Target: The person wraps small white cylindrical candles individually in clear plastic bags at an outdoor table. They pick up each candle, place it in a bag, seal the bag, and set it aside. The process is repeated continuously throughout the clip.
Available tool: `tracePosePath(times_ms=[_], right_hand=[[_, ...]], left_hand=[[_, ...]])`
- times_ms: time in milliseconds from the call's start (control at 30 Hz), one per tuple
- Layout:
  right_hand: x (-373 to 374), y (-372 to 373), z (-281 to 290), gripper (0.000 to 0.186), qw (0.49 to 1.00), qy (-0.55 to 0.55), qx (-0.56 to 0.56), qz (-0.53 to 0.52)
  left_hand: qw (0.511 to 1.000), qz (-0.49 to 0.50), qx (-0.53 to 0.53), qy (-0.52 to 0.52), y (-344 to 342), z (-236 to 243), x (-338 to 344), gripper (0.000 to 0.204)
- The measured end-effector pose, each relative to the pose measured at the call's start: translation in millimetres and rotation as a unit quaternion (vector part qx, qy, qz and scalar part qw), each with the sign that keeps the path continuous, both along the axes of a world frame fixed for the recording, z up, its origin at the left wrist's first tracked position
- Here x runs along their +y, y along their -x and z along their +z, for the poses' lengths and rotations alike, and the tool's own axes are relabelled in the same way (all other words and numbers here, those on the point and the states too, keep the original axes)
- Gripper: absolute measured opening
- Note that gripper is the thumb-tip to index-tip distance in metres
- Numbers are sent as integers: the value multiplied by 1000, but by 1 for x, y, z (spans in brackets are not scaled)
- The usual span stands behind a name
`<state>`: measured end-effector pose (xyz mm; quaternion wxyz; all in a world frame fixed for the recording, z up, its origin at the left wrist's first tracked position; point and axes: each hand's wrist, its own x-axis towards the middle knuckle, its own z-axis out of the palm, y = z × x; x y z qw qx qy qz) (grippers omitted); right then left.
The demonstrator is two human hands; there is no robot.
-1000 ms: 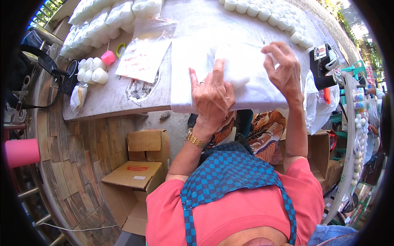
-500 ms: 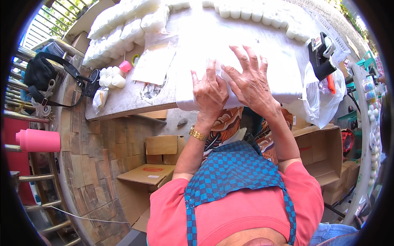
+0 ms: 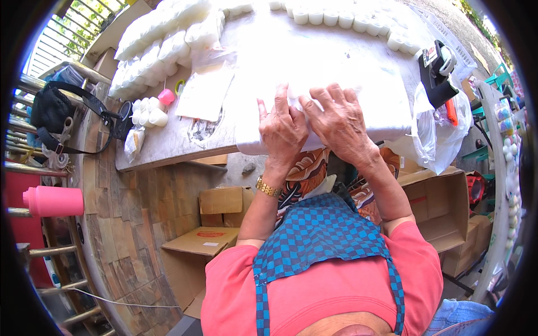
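My left hand [image 3: 282,127] and my right hand [image 3: 340,123] are side by side over a white cloth [image 3: 386,106] that covers the near part of the table. The left index finger points forward and its little finger stands apart, while the other fingers curl in toward the thumb. My right hand has its fingers bent and drawn together, thumb close to the left fingertips. Something thin and whitish seems to lie between the two hands, but glare washes it out. A gold watch [image 3: 268,187] circles my left wrist.
Rows of white cups [image 3: 162,59] in clear wrapping line the back left, with more cups [image 3: 336,19] along the far edge. Nearer left are a paper stack [image 3: 206,94] and a pink piece [image 3: 166,97]. A black tape dispenser [image 3: 436,81] and a plastic bag [image 3: 424,126] sit right.
My right hand's fingers, spread and raised before, are now bent, closer together and nearer to me. The left hand has stayed almost in place beside it.
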<state>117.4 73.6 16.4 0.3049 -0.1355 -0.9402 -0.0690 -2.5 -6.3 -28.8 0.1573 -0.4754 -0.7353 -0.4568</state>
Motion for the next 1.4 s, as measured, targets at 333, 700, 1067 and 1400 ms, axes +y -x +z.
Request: tracePosePath(times_ms=[333,700,1067,1400], right_hand=[[-5,13,-21,40,973,158,164,-36],[16,32,-11,35,970,194,135,-51],[14,49,-19,14,977,76,194,-42],[14,24,2,27,982,92,152,-68]], left_hand=[[998,0,-12,-57,0,0,0,50],[999,-7,-24,-43,1,5,-4,48],[999,-5,-11,-44,0,3,-1,47],[999,6,-21,-31,1,2,-2,53]])
